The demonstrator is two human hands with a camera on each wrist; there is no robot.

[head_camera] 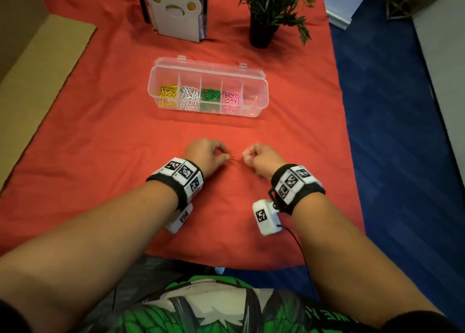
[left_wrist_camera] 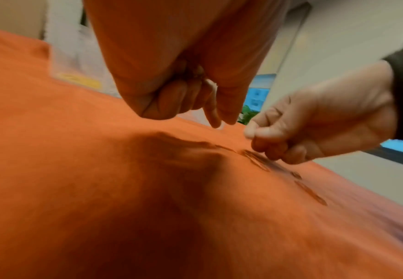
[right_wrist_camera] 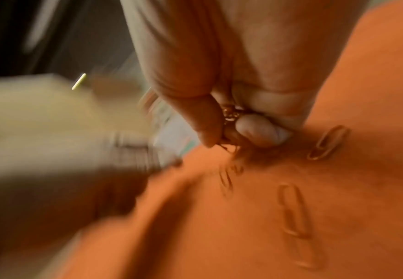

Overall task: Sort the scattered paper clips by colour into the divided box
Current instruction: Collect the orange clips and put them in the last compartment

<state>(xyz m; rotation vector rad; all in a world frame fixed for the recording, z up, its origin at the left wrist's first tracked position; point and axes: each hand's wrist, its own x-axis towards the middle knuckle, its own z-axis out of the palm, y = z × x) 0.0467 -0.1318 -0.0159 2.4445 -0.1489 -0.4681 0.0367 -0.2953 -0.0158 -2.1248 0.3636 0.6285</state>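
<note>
A clear divided box (head_camera: 263, 98) stands on the orange cloth (head_camera: 100, 131). It holds yellow clips (head_camera: 168, 96), white clips (head_camera: 189, 98), green clips (head_camera: 210, 98) and pink clips (head_camera: 230, 100), one colour per compartment. The rightmost compartment (head_camera: 251, 102) looks nearly bare. Nearer me, several orange clips (right_wrist_camera: 291, 209) lie loose on the cloth, hard to pick out against it. My right hand (right_wrist_camera: 229, 130) pinches a small bunch of orange clips (right_wrist_camera: 229, 115) just above them. My left hand (left_wrist_camera: 221, 120) hovers close by, fingers curled, thumb and forefinger together. Whether it holds anything is unclear.
A white paw-shaped holder (head_camera: 173, 7) and a potted plant (head_camera: 264, 30) stand behind the box. Cardboard (head_camera: 37, 81) lies along the left of the cloth. To the right the cloth ends at a blue floor (head_camera: 390, 131).
</note>
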